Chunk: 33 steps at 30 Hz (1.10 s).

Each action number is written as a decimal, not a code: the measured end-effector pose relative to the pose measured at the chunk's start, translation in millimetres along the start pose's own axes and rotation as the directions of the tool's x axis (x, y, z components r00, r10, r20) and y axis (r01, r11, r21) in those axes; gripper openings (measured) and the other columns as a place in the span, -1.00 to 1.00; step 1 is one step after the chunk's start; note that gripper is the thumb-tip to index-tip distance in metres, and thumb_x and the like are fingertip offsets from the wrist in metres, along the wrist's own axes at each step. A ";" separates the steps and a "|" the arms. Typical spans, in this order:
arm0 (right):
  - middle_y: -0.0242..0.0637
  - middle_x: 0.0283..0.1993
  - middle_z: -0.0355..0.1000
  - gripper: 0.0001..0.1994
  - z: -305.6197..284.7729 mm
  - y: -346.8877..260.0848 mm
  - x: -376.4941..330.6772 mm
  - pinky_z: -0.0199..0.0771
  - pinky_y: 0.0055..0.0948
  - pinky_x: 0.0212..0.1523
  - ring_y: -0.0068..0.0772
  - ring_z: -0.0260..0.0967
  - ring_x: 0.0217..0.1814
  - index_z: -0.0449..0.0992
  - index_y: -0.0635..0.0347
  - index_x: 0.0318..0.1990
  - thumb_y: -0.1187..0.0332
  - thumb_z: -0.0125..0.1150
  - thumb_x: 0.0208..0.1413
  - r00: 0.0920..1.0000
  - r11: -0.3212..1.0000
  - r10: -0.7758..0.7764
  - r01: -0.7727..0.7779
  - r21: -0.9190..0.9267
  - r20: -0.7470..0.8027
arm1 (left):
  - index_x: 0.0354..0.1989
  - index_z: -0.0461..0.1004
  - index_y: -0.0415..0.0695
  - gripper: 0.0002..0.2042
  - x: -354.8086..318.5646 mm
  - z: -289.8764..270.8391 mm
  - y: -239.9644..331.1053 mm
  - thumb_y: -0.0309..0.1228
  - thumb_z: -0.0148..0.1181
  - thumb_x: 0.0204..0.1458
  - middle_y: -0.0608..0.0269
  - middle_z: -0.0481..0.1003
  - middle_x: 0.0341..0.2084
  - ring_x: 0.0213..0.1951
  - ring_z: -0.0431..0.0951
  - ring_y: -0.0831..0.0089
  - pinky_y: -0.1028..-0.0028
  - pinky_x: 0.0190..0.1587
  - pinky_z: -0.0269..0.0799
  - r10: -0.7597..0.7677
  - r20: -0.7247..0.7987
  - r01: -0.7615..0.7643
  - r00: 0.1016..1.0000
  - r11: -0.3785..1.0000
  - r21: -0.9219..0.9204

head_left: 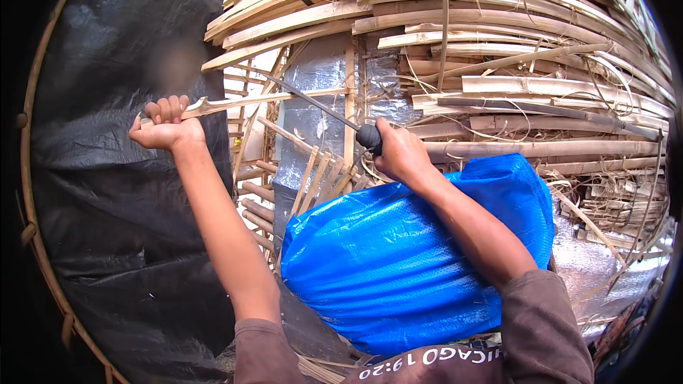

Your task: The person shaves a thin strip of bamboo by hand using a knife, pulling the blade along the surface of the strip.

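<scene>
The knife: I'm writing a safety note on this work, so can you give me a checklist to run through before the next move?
1. Right hand on the knife by its handle: ok.
2. Left hand gripping the strip: ok, near its left end.
3. Left hand clear of the blade: ok, they are apart.
4. Blade touching the strip: cannot tell; they cross in this view.
5. Gloves worn: not ok, both hands are bare.

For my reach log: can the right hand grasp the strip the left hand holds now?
Probably not: the right hand is closed around the knife handle, though the strip lies close by.
</scene>
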State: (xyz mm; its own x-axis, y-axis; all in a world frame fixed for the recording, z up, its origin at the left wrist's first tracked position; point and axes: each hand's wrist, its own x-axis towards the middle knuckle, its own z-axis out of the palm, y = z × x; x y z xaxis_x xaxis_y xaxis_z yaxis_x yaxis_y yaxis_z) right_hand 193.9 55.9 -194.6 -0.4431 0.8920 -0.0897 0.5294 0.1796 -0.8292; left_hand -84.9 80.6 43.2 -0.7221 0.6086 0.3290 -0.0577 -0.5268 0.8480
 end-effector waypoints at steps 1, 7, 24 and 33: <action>0.19 -0.40 0.48 -0.59 -0.9 -1.6 -3.3 0.42 0.16 -0.22 0.34 0.44 -0.27 0.29 0.19 -0.13 0.47 0.26 -0.21 1.000 1.000 0.000 0.000 -0.004 0.010 | -0.76 -0.08 0.07 -0.66 -3.2 0.1 -0.2 -0.08 -0.19 -0.13 0.41 -0.11 -0.87 -0.76 -0.20 0.54 0.43 -0.57 -0.19 0.024 -0.013 -0.023 1.000 1.000 0.005; 0.16 -0.43 0.47 -0.61 -5.3 -31.0 -9.1 0.42 0.15 -0.24 0.31 0.45 -0.30 0.28 0.21 -0.16 0.49 0.22 -0.22 0.977 0.967 -0.208 0.213 0.141 -0.049 | -0.76 -0.08 0.06 -0.66 -17.6 15.4 -4.5 -0.07 -0.21 -0.13 0.41 -0.11 -0.87 -0.76 -0.20 0.53 0.43 -0.55 -0.19 0.066 -0.057 -0.065 0.996 0.998 0.028; 0.17 -0.41 0.48 -0.63 -16.6 -43.8 -12.3 0.44 0.15 -0.25 0.28 0.47 -0.30 0.31 0.19 -0.13 0.47 0.24 -0.16 0.984 0.968 -0.179 0.176 0.181 0.001 | -0.74 -0.09 0.06 -0.67 -16.9 23.5 -2.4 -0.07 -0.21 -0.13 0.42 -0.11 -0.86 -0.73 -0.20 0.52 0.44 -0.55 -0.20 0.123 -0.114 -0.115 0.986 0.991 0.075; 0.16 -0.30 0.51 -0.66 1.1 13.1 15.8 0.45 0.05 -0.15 0.21 0.50 -0.18 0.40 0.30 -0.17 0.43 0.23 -0.17 0.985 0.972 0.150 -0.162 0.170 0.082 | -0.74 -0.09 0.06 -0.67 -15.3 33.4 -6.0 -0.07 -0.24 -0.11 0.40 -0.10 -0.87 -0.76 -0.20 0.53 0.43 -0.57 -0.24 0.078 -0.069 -0.071 0.995 0.993 0.094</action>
State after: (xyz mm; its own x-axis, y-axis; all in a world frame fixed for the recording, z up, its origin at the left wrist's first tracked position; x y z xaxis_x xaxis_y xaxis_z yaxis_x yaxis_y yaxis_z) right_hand 193.1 71.9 -207.5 -0.4164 0.8718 -0.2579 0.4638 -0.0403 -0.8850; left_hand -50.5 94.3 47.0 -0.7701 0.5237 0.3644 0.0587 -0.5106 0.8578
